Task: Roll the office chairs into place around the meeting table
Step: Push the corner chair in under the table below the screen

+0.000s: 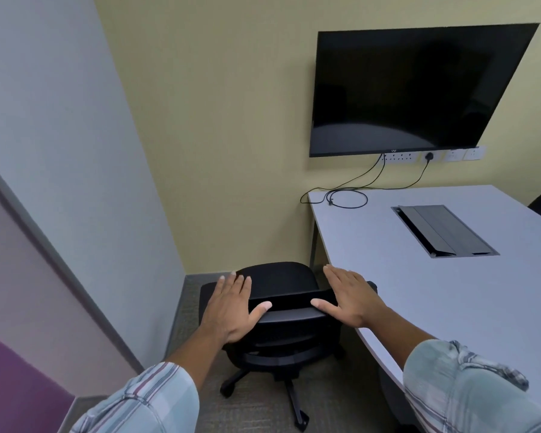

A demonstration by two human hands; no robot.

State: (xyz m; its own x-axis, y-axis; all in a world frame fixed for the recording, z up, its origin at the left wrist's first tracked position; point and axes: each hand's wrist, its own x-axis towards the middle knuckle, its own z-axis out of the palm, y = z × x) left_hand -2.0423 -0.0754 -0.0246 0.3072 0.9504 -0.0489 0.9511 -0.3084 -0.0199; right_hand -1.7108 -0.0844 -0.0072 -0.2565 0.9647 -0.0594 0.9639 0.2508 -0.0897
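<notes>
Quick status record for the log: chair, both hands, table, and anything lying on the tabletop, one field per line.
chair: black office chair, backrest toward the camera, beside the table's left edge, near the wall corner
left hand: left hand flat and open on the backrest top, left side
right hand: right hand flat and open on the backrest top, right side
table: grey meeting table, right of the chair
tabletop: coiled black cable at the far corner; cable box with its lid ajar
wall: dark screen
</notes>
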